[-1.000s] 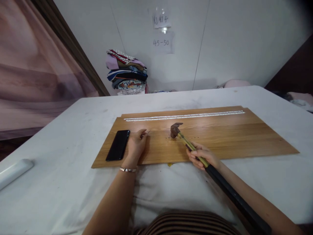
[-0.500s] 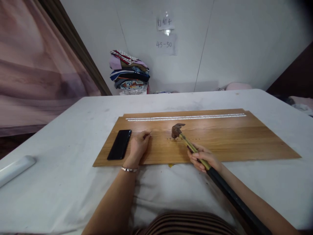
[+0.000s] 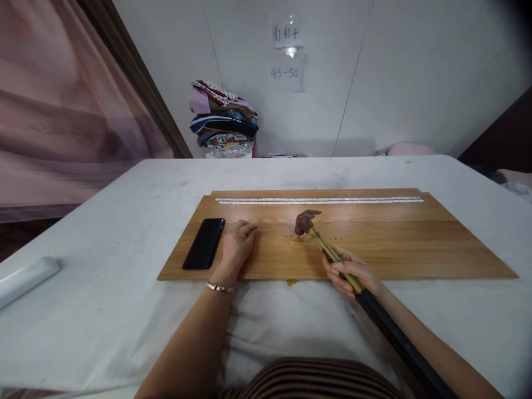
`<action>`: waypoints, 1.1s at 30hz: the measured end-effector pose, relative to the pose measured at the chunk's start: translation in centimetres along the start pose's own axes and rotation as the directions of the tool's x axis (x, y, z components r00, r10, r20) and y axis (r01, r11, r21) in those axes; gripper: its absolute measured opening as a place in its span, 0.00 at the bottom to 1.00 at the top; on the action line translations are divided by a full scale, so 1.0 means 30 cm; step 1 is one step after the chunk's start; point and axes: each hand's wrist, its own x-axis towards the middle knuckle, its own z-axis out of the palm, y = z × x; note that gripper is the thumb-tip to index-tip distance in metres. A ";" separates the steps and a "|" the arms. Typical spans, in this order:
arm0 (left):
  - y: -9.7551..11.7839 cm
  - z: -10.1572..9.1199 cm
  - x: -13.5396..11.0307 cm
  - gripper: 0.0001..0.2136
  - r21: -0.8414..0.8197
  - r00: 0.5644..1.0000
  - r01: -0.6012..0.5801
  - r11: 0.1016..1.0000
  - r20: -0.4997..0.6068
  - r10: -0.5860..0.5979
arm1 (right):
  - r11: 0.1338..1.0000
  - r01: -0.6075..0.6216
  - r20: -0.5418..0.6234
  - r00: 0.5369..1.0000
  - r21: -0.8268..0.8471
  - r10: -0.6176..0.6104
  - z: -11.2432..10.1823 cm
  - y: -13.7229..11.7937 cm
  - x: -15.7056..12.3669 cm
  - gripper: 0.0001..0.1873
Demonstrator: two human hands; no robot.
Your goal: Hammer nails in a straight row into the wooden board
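A long wooden board [image 3: 407, 244] lies on the white-covered table [image 3: 124, 210]. My right hand [image 3: 351, 271] is closed round the shaft of a claw hammer [image 3: 307, 223], whose rusty head rests on the board beside a short row of small nail dots. My left hand [image 3: 238, 244] rests on the board with its fingers curled together; a thin nail-like tip seems to stick out of the fingertips, too small to be sure. A black phone [image 3: 204, 250] lies on the board just left of that hand.
Two thin white strips [image 3: 320, 200] run along the board's far edge. A stack of folded clothes [image 3: 223, 122] stands against the back wall under paper notes. A white oblong object [image 3: 25, 280] lies at the table's left edge. A small yellow bit sits under the board's near edge.
The view has drifted a little, shifting everything rightward and down. Both hands and the hammer head stay in nearly the same places on the board.
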 end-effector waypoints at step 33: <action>0.092 0.021 -0.054 0.11 0.118 0.948 -0.304 0.945 0.141 0.287 | 0.999 -0.052 -0.018 0.998 -0.001 0.052 -0.011 -0.002 -0.018 0.09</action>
